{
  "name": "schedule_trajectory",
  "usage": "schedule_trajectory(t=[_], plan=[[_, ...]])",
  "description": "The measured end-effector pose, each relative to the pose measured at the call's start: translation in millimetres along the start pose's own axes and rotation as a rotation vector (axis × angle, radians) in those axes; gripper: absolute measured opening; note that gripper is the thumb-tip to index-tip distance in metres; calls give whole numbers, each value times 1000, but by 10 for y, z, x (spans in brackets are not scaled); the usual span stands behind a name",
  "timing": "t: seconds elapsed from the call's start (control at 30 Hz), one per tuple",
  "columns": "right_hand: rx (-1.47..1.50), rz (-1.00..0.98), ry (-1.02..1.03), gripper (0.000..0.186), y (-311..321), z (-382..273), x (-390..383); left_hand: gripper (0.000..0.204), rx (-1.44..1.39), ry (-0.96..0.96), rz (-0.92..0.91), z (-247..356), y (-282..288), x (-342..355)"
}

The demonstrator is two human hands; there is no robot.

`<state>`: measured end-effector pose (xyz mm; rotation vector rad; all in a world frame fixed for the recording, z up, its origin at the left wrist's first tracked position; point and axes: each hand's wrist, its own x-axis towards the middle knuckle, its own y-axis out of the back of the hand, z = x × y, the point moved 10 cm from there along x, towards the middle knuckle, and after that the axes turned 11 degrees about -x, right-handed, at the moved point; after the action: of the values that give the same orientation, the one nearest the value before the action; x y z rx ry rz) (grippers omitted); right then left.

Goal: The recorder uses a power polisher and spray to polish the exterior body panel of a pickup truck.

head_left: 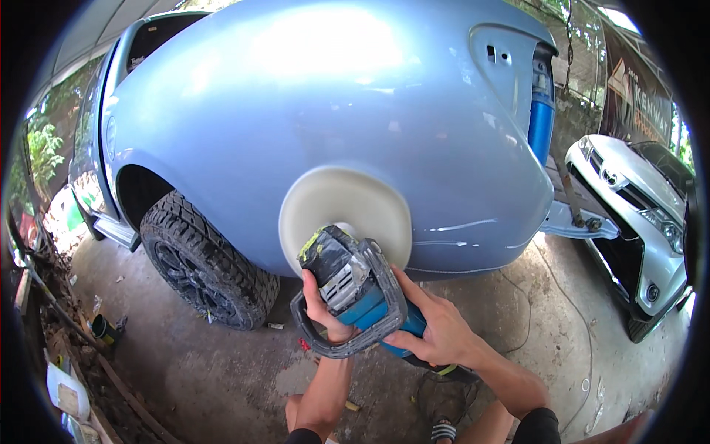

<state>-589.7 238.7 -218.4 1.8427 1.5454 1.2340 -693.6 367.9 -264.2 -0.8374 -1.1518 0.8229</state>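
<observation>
A blue and black power polisher is held in both of my hands, its round off-white pad against the lower side of a blue-grey pickup bed panel. My left hand is closed on the front of the machine inside the black loop handle, thumb along the housing; its other fingers are mostly hidden. Farther back, my right hand grips the blue body of the polisher. White streaks of what looks like compound mark the panel right of the pad.
A rear wheel with a chunky tyre stands left of the polisher. To the right is a silver car, with a thin cord across the concrete floor. A metal bracket juts from the truck's rear. Clutter lines the left edge.
</observation>
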Motion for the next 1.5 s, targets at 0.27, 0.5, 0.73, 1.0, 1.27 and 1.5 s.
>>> schedule_trajectory(t=[0.27, 0.5, 0.73, 1.0, 1.27, 1.5], plan=[[109, 220, 125, 97, 415, -282, 264, 52, 110, -7, -148, 310, -634, 621], [124, 471, 134, 103, 626, -409, 523, 47, 194, -33, -422, 417, -1225, 1212], [-110, 594, -48, 123, 759, -473, 663, 55, 108, -4, -499, 283, -1312, 1419], [-51, 691, -55, 130, 819, -192, 403, 43, 207, -20, -448, -72, -1360, 1119], [-71, 704, -65, 126, 986, 179, -15, 49, 215, 30, -386, -578, -1417, 644], [109, 702, -102, 99, 929, 857, -675, 50, 335, 290, -332, -1340, -1351, -8]])
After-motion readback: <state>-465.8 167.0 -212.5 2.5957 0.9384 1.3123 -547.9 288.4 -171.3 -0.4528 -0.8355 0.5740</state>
